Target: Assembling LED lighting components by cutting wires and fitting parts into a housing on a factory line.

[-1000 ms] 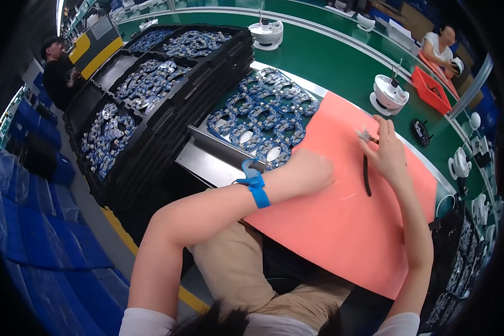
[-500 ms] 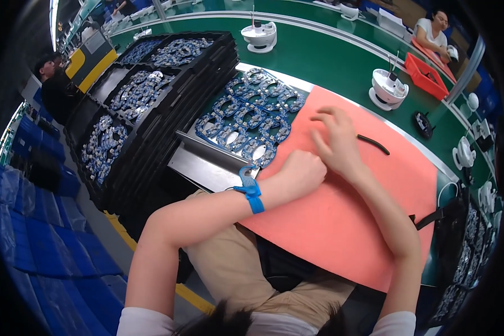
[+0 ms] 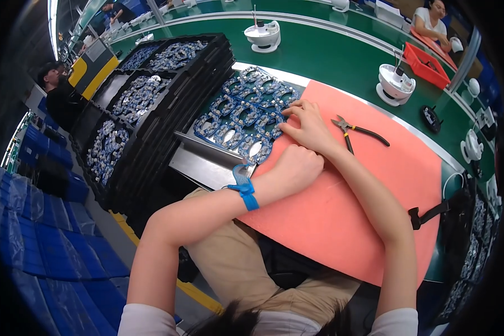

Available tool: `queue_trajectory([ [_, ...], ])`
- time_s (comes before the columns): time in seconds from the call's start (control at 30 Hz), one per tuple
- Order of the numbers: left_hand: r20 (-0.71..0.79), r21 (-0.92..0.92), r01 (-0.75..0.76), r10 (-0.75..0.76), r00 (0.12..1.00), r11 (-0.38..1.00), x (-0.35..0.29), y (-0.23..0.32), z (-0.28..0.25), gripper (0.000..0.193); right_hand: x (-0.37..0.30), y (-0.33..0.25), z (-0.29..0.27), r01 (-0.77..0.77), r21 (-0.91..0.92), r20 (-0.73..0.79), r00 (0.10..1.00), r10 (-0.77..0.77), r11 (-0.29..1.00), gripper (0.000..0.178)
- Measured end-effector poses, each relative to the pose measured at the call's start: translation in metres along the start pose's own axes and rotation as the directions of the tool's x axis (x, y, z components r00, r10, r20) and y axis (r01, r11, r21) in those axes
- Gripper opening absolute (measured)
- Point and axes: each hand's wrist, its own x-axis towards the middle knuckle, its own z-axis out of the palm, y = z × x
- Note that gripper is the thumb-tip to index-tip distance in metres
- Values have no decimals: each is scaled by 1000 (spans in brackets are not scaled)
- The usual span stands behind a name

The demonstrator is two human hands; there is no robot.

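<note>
My left hand point(image 3: 299, 169) is curled into a fist above the pink mat point(image 3: 369, 213), a blue wrist strap point(image 3: 245, 193) round its wrist. Whatever its fingers may hold is hidden. Just beyond it, my right hand point(image 3: 309, 129) reaches left with fingers bent and apart. Its fingertips meet the right edge of a group of blue ring-shaped circuit boards point(image 3: 229, 123), which lie side by side on a metal surface. Whether they touch or grip a board is unclear. Side cutters point(image 3: 346, 124) with black and yellow handles lie on the mat to the right of that hand, jaws parted.
Stacked black trays point(image 3: 173, 106) holding more boards rise at the left. White round devices point(image 3: 396, 84) stand along the green bench point(image 3: 325, 61), near a red bin point(image 3: 425, 64). A black strap point(image 3: 431, 214) lies at the mat's right edge. Other people work farther off.
My right hand has moved left and down from over the mat to the boards' edge, uncovering the side cutters. My left fist has hardly shifted.
</note>
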Motion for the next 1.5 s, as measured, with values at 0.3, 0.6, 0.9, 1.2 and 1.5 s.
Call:
queue_trajectory([
  [0.3, -13, -61, -41, 41, 999, 997, 2, -1, -10, 23, 3, 9, -3, -177, 392, 81, 984, 158, 903, 36],
  [0.6, -14, -78, -32, 31, 999, 996, 1, -5, -10, 24, 4, 3, -6, -155, 465, 136, 985, 103, 871, 30],
  [0.9, 46, -123, 62, -56, 997, 990, 4, 0, -13, 29, 18, 4, 4, -82, 211, 1, 996, 84, 974, 34],
  [1.2, 12, -151, 35, -34, 999, 988, 4, -3, -19, 25, 51, 7, 20, -272, -428, -129, 962, 240, 862, 65],
  [1.5, -12, -143, 13, -14, 1000, 990, 4, -8, -14, 22, 58, 21, 20, -253, 243, -243, 919, 312, 936, 56],
])
